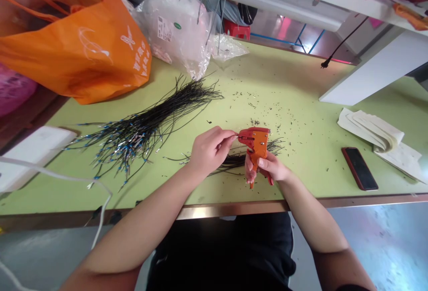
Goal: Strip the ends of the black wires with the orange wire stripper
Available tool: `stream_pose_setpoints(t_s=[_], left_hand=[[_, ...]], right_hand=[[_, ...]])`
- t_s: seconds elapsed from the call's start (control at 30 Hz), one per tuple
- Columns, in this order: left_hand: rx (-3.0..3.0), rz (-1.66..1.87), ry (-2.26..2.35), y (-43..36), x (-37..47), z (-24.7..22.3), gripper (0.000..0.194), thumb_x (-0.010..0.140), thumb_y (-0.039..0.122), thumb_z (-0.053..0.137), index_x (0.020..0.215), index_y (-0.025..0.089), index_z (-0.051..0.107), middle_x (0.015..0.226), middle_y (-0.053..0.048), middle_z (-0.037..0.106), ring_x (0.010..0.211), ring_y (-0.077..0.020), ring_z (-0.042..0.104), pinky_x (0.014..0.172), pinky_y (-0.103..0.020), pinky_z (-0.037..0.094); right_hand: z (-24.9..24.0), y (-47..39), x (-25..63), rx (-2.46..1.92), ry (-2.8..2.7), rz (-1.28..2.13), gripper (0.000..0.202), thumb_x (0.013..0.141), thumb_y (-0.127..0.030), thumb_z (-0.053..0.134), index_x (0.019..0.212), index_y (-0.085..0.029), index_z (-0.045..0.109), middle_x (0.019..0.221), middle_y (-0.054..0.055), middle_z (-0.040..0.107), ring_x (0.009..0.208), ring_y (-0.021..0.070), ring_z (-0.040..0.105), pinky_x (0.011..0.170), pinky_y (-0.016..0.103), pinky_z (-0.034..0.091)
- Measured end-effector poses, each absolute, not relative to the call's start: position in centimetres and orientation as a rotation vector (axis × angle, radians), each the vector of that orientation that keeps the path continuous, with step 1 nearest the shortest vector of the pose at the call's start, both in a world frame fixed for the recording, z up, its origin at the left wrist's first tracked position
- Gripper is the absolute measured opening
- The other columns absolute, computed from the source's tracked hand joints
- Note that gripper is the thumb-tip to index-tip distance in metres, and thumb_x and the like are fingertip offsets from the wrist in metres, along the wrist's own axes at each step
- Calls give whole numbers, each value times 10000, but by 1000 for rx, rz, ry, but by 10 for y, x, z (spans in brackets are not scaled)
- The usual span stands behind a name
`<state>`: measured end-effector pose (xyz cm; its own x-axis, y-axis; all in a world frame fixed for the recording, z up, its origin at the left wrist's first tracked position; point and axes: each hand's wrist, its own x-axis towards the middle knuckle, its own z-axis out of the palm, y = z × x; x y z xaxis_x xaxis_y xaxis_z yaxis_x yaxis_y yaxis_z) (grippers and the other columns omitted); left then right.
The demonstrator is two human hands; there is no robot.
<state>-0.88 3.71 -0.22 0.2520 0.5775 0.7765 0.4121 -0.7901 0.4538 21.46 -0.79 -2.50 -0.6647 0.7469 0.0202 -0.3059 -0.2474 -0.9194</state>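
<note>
My right hand (pixel 267 166) is wrapped round the handles of a red and orange wire stripper (pixel 259 141), held above the table near its front edge. Its jaws face left. My left hand (pixel 212 148) pinches a thin black wire at the jaws; the wire's end is hidden inside the tool. Under both hands lies a small bundle of black wires (pixel 234 161), partly covered by my hands. Further left is a larger bundle of black wires (pixel 160 117), with blue and silvery ends spread toward the left.
Bits of cut black insulation (pixel 256 122) litter the green table (pixel 294 81). At the right lie a phone (pixel 360 168) and folded paper (pixel 374 130). An orange bag (pixel 100 50) and clear plastic bags (pixel 180 28) stand at the back left. A white cable (pixel 67 176) crosses the left side.
</note>
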Motion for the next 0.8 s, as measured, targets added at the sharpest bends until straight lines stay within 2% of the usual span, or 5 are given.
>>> stream_pose_setpoints(t_s=[0.4,0.8], left_hand=[[2303,1546,971,37,-8,-3,135,1017,147,573,928,198,662,681,26,632,562,-97,535,556,-227,413],[2358,1527,1000,35,-9,-1,165,1040,191,529,939,203,658,682,19,647,563,-107,560,545,-235,404]], right_hand=[[-25,-11,201,-645,-1257,1952,492,907,-623,719,777,-174,566,595,-58,530,508,114,593,553,276,577],[-26,-14,197,-684,-1265,1886,494,910,-625,712,755,-184,552,573,-67,509,487,111,569,538,282,581]])
